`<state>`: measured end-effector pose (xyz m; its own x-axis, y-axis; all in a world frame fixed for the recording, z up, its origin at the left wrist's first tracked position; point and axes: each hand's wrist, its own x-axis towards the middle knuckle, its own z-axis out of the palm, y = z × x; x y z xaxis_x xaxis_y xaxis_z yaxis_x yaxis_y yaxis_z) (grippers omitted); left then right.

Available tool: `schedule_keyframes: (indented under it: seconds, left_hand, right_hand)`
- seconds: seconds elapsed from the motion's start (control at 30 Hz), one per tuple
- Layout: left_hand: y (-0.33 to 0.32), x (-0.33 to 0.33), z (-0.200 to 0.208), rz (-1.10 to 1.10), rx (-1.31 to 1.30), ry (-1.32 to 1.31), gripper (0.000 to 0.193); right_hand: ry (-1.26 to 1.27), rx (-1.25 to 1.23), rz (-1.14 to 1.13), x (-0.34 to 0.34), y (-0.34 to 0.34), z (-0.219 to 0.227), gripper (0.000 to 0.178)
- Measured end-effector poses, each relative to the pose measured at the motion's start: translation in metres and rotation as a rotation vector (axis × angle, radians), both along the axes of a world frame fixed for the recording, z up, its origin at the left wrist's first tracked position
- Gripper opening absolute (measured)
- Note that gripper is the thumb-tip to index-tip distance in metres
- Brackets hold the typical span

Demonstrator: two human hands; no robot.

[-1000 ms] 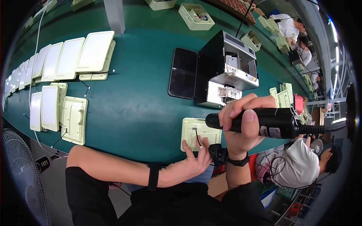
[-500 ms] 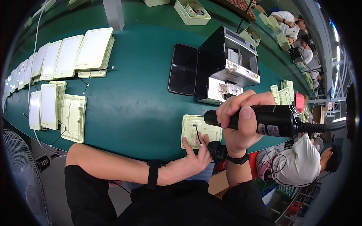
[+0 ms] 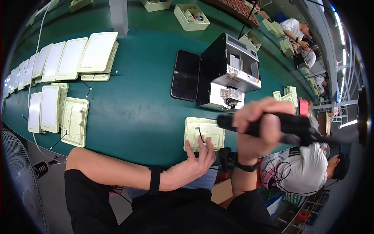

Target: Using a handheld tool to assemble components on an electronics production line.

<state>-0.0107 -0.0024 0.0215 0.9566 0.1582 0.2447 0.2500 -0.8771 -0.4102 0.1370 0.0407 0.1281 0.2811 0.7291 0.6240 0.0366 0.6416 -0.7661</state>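
Observation:
A cream plastic panel (image 3: 212,134) lies at the table's near edge, a short black lead with a white plug (image 3: 202,136) rising from its middle. Across the panel's near side rest the stretched, slightly spread fingers of my left hand (image 3: 196,158); the lead's plug end lies by the fingertips. My right hand (image 3: 260,126) is wrapped round a black electric screwdriver (image 3: 290,126), blurred by motion. The tool lies nearly level, its nose pointing left over the panel's far right corner, its bit not visible. Its cord trails off to the right.
Beyond the panel stand a black-and-silver machine (image 3: 230,78) and a black phone (image 3: 186,75). White-faced cream panels (image 3: 97,52) line the left side, near a bare cream panel (image 3: 75,121). A fan (image 3: 19,171) is at lower left. A seated person (image 3: 302,167) is close on the right.
My right hand has moved slightly right with the screwdriver, its nose drawing away from the panel's middle toward the far right corner. My left hand stays on the panel.

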Motion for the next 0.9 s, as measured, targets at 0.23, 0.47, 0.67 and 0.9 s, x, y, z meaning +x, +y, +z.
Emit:
schedule_keyframes:
  seconds: [0.23, 0.47, 0.67, 0.9]
  left_hand:
    - [0.001, 0.003, 0.004, 0.001, 0.017, 0.061, 0.045]
    - [0.001, 0.012, 0.004, -0.008, 0.025, 0.068, 0.044]
    - [0.003, 0.020, 0.000, 0.007, 0.023, 0.063, 0.042]
    - [0.001, 0.034, 0.001, -0.006, 0.021, 0.077, 0.039]
  right_hand:
    - [-0.094, 0.010, -0.429, 0.026, 0.022, 0.039, 0.017]
    - [-0.039, -0.046, -0.331, 0.039, -0.009, 0.025, 0.018]
    - [0.025, -0.118, -0.303, 0.055, -0.044, -0.002, 0.021]
    - [-0.072, -0.217, -0.379, 0.071, -0.054, -0.011, 0.022]
